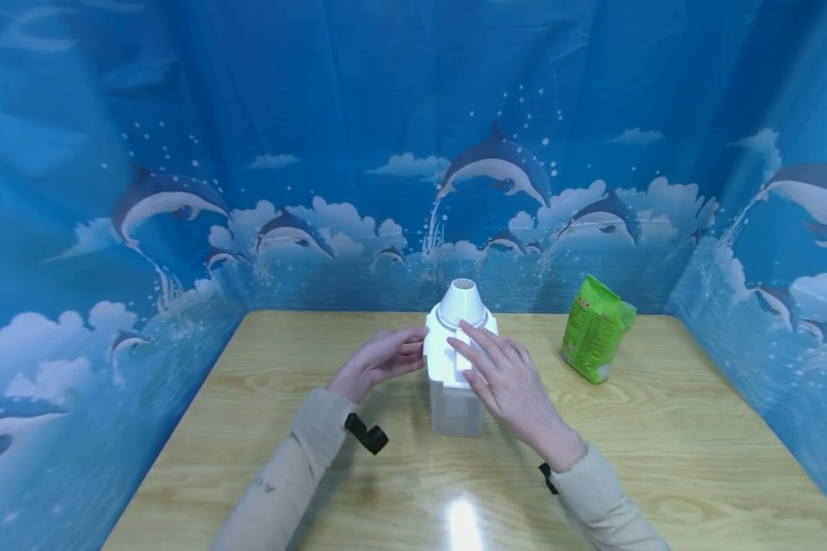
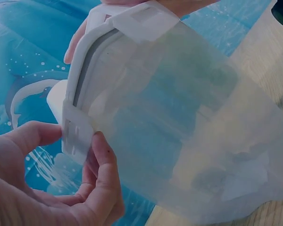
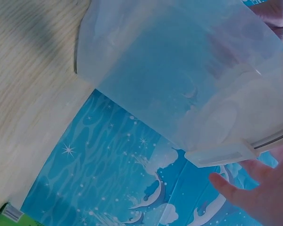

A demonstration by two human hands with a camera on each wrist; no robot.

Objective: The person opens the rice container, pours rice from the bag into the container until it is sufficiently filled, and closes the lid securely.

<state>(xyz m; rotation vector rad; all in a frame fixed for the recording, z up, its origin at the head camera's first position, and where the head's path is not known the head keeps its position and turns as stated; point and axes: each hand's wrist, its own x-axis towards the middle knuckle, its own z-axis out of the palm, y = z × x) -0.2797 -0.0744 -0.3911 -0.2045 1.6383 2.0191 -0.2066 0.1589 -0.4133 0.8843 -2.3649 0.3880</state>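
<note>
A clear plastic container with a white lid and a white cone-shaped spout stands at the middle of the wooden table. My left hand is at the lid's left edge. In the left wrist view its thumb and a finger pinch the lid's side latch on the container. My right hand lies on the lid's top and right side with straight fingers. In the right wrist view its fingers hover just beside the right latch of the container.
A green bag stands upright at the back right of the table; its corner shows in the right wrist view. Blue dolphin-print curtains close off the left, back and right sides.
</note>
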